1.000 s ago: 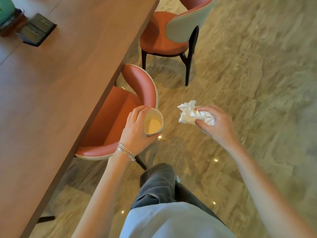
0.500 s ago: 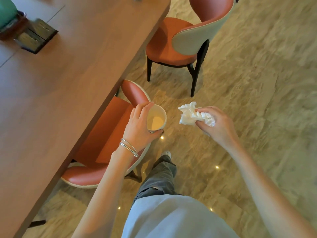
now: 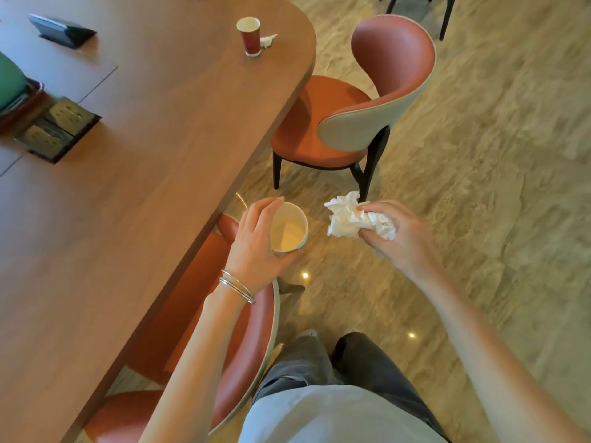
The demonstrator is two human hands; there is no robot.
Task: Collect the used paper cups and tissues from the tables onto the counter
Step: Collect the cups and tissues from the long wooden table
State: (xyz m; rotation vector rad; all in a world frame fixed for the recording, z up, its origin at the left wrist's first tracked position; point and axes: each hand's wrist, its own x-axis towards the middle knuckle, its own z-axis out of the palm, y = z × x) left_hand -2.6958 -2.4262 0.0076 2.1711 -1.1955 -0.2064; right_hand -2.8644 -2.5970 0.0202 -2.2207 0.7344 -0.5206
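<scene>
1. Marbled beige floor (image 3: 479,187) fills most of the shot. You're holding the task stuff out over it, just off the edge of the counter (image 3: 144,155).
2. Your left hand (image 3: 256,241) is wrapped round a paper cup (image 3: 289,230), fingers curled over the far side and thumb under the near side. The cup's mouth faces up at the camera, so you can see right down to its pale bottom.
3. Your right hand (image 3: 406,238) is pinching a crumpled white tissue (image 3: 348,219) between thumb and fingers. Most of the wad pokes out to the left, toward the cup but not touching it.
4. Up at the counter's rounded far end there's a red paper cup (image 3: 249,35) standing upright, with a small tissue scrap (image 3: 267,41) just beside it on the right.
5. Further left on the wooden counter you've got an open socket box (image 3: 56,129), a dark flat device (image 3: 60,30) and something green (image 3: 9,81) cut off by the frame edge. Can't tell what that one is.
6. One orange chair (image 3: 198,314) is tucked under the counter, right below your left forearm. A second orange chair (image 3: 351,123) with a pale back sits by the rounded end, beyond your hands.
7. There are silver bangles (image 3: 236,286) on your left wrist, and grey trousers (image 3: 319,362) at the bottom of the frame.
</scene>
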